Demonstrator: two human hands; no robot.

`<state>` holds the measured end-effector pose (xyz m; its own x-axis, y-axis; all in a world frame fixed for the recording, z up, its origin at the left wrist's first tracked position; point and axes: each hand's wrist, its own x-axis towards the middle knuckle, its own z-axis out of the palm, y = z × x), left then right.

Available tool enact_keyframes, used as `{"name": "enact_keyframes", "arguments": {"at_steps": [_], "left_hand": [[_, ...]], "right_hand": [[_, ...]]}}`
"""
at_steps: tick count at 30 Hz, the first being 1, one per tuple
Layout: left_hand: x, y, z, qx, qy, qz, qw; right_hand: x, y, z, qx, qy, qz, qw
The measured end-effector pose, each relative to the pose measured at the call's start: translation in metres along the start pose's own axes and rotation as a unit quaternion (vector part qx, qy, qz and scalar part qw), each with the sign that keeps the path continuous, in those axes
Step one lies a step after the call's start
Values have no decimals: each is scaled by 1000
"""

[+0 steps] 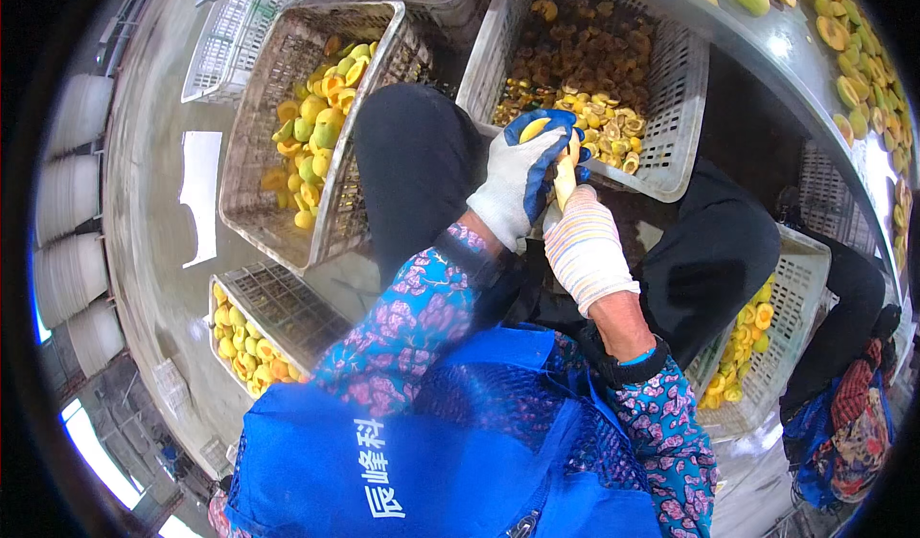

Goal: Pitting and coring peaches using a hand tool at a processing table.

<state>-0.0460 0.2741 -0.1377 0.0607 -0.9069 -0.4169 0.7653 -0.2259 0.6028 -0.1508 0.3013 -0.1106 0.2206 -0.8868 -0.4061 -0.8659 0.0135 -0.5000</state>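
Observation:
My left hand (523, 157), in a white knit glove with a blue coated palm, is closed around a yellow fruit piece (534, 130). Only part of the fruit shows between the fingers. In a striped knit glove, my right hand (586, 240) grips a tool with a pale handle (566, 179). The tool's working end is hidden at the left hand's fingers. Both hands meet over the near edge of a grey plastic crate (665, 157). Inside that crate lie yellow fruit scraps (611, 132) and a heap of brown pit pieces (589, 49).
Left of my knee, a dirty crate (251, 207) holds yellow-green fruit, some halved. Two more fruit-filled crates stand at lower left (287, 297) and right (798, 279). A metal table (780, 42) with halved fruit curves along the upper right. Another person (837, 423) is at the right.

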Motion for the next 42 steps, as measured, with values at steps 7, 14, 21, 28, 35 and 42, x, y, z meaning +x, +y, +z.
{"name": "enact_keyframes", "arguments": {"at_steps": [7, 14, 21, 28, 35, 42], "left_hand": [[7, 4, -7, 129, -91, 10, 987], [13, 9, -13, 243, -165, -92, 951], [8, 8, 0, 136, -120, -104, 978], [6, 4, -6, 162, -134, -91, 973], [9, 13, -13, 163, -173, -116, 964], [-12, 21, -4, 49, -227, -99, 968]], "right_hand": [[-5, 29, -17, 0, 60, -161, 985], [-13, 27, -73, 355, -367, 153, 846], [-13, 23, -63, 405, -332, 183, 832], [-33, 14, -45, 479, -294, 192, 805], [-37, 0, -47, 621, -305, 216, 689], [-37, 7, -65, 607, -332, 210, 691]]}}
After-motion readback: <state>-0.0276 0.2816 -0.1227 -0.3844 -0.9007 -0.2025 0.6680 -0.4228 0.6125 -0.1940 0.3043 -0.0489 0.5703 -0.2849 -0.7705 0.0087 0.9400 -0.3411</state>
